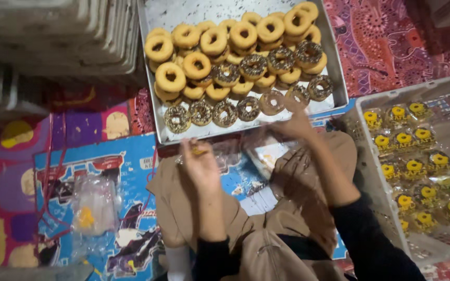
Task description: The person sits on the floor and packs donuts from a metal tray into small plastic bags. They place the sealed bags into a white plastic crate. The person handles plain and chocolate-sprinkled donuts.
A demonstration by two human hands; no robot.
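Note:
A metal tray (160, 112) lies ahead of me, piled with glazed and chocolate-sprinkled doughnuts (225, 73). My right hand (294, 123) reaches to the tray's front edge, its fingers on a chocolate doughnut (299, 95) in the front row. My left hand (200, 165) is lifted over my lap and pinches a clear plastic wrapper (225, 148) with a small yellow patch; the wrapper is blurred. Both forearms come out of dark sleeves above a tan cloth (266, 229) on my lap.
A white crate (368, 156) at the right holds several wrapped doughnuts with yellow labels. A stack of clear bags (94, 205) lies on a colourful mat at the left. Stacked grey trays (58, 36) stand at the upper left.

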